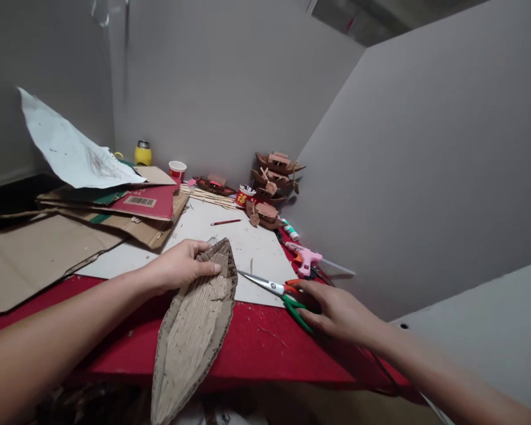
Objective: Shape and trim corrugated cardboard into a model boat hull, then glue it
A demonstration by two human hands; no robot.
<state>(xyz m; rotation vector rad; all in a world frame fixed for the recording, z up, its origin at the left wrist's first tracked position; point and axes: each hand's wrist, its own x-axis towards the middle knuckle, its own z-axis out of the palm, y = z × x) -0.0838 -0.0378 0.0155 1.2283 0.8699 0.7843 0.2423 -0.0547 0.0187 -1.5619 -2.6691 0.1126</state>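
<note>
My left hand [190, 265] pinches a leaf-shaped piece of corrugated cardboard [199, 330] near its upper tip, thumb on the front face. The piece hangs tilted over the table's front edge, its lower tip near the bottom of the view. Its middle shows bare ridges, with a smoother border around them. In my right hand [331, 310] is a pair of scissors [269, 287] with one orange and one green handle loop. The blades look nearly closed and point left, their tips close to the cardboard's right edge; whether they touch it I cannot tell.
Cardboard sheets [150, 221] and a white paper [75, 153] are piled at the left. Several model boats [274, 186] stand at the back right, beside paper cups [177, 170] and thin sticks [212, 198]. A pink glue gun [305, 257] and a pencil [225, 222] lie nearer. A wall [425, 165] bounds the right.
</note>
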